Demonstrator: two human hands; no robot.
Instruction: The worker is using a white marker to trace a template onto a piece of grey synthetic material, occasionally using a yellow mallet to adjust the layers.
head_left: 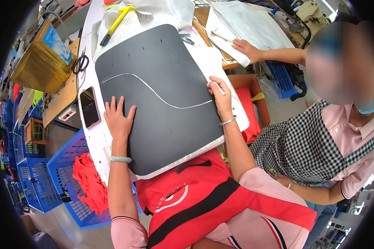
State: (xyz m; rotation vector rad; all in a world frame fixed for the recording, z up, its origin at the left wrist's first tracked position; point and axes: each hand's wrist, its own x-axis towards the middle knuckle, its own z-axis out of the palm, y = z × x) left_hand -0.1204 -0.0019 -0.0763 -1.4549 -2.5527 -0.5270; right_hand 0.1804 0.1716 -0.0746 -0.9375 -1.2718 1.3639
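A large black sheet [170,137] with rounded corners lies on the white worktable in front of me. A wavy whitish line [153,90] runs across it, and a few short dark marks show near its far edge. My left hand [119,118] rests flat on the sheet's left side, fingers spread, holding nothing. At the right edge, beside the line's right end, my right hand [221,99] is closed around a slim white marking stick [217,88]. Its tip is hard to make out against the hand.
Left of the sheet are a phone [89,107], black scissors [80,64] and a yellow jug [43,60]. A yellow-and-black hammer [117,25] lies beyond it. Blue crates [66,166] stand lower left. At right, a co-worker's hand [248,50] touches white sheeting [253,25].
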